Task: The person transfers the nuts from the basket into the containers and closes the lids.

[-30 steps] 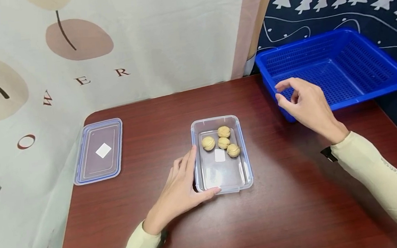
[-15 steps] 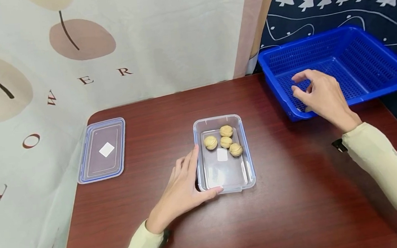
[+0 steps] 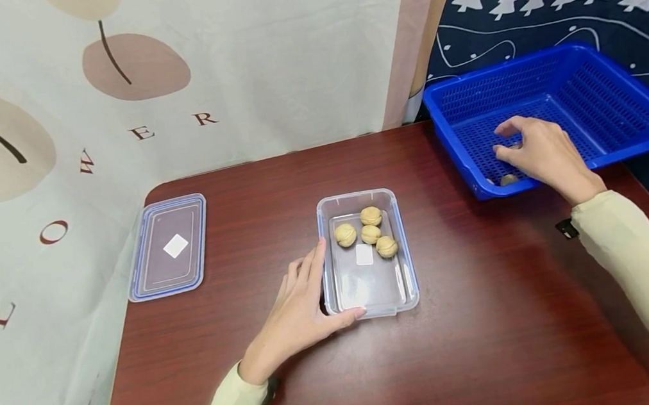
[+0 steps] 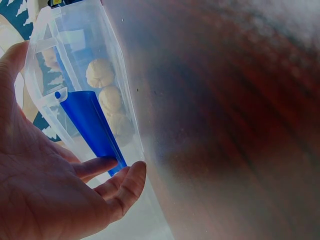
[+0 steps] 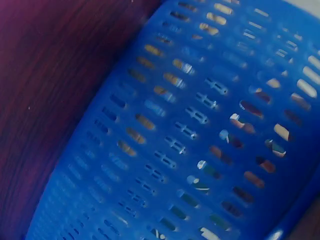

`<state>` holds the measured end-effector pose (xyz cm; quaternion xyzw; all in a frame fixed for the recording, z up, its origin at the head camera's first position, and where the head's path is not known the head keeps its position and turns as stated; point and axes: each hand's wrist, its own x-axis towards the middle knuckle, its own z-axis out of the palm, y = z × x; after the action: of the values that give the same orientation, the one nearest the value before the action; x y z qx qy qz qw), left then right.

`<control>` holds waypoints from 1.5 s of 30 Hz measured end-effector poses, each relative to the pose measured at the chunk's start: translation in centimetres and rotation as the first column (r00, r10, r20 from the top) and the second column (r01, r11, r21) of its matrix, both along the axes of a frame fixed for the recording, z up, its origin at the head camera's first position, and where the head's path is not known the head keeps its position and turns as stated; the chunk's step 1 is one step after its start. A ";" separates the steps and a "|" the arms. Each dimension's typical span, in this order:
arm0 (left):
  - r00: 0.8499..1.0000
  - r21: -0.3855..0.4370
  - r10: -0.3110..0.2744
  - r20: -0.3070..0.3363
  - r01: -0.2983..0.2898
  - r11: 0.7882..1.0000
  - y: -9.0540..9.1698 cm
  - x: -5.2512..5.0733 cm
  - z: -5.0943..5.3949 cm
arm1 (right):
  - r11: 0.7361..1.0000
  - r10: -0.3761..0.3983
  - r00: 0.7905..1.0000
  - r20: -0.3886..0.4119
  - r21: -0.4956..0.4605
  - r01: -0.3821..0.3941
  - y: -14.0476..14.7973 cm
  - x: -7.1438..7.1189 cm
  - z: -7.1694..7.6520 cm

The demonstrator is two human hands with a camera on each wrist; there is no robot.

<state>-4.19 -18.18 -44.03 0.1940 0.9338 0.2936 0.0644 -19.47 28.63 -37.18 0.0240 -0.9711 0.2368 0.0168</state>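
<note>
A clear plastic box (image 3: 374, 288) stands on the table with several walnuts (image 3: 387, 246) inside. My left hand (image 3: 293, 308) rests at its near left corner, fingers along the left wall and thumb along the front rim. The left wrist view shows this hand (image 4: 55, 185) against the box wall (image 4: 117, 50). Over the near part of the blue basket (image 3: 634, 101), my right hand (image 3: 546, 148) reaches down. Its thumb and forefinger are curved with a gap between them. A walnut (image 3: 509, 179) lies in the basket below it; other contents are largely hidden by the hand.
A clear lid (image 3: 170, 267) with a blue seal lies at the table's left edge. In the right wrist view, the slotted basket wall (image 5: 145, 170) fills most of the frame; brownish shapes show through slots. Printed cloths hang behind the table (image 3: 243, 203).
My right hand has moved right and over the basket, from its left rim to its near inside, and a walnut there has come into sight. The left hand keeps its place on the box.
</note>
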 end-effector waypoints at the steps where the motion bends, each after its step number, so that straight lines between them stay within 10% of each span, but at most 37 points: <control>1: 1.000 -0.001 -0.001 0.000 0.001 1.000 0.0 0.0 0.0 | 1.000 0.005 1.000 0.018 0.005 -0.005 0.2 -0.1 0.0; 24: 1.000 -0.008 -0.013 -0.001 0.013 1.000 0.1 0.1 -0.1 | 0.987 -0.029 0.895 0.446 0.154 -0.045 3.4 -1.3 0.8; 34: 1.000 -0.004 -0.017 -0.007 0.017 1.000 0.1 0.0 -0.2 | 0.987 -0.021 0.926 0.376 0.153 -0.039 3.3 -1.3 0.4; 45: 1.000 -0.009 -0.008 0.000 0.008 1.000 -0.2 0.0 0.0 | 0.998 0.019 0.999 0.042 0.057 -0.021 1.7 -0.2 -0.3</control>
<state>-4.16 -18.39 -44.03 0.1974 0.9344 0.2891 0.0662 -19.69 30.36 -37.44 0.0295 -0.9774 0.2094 -0.0062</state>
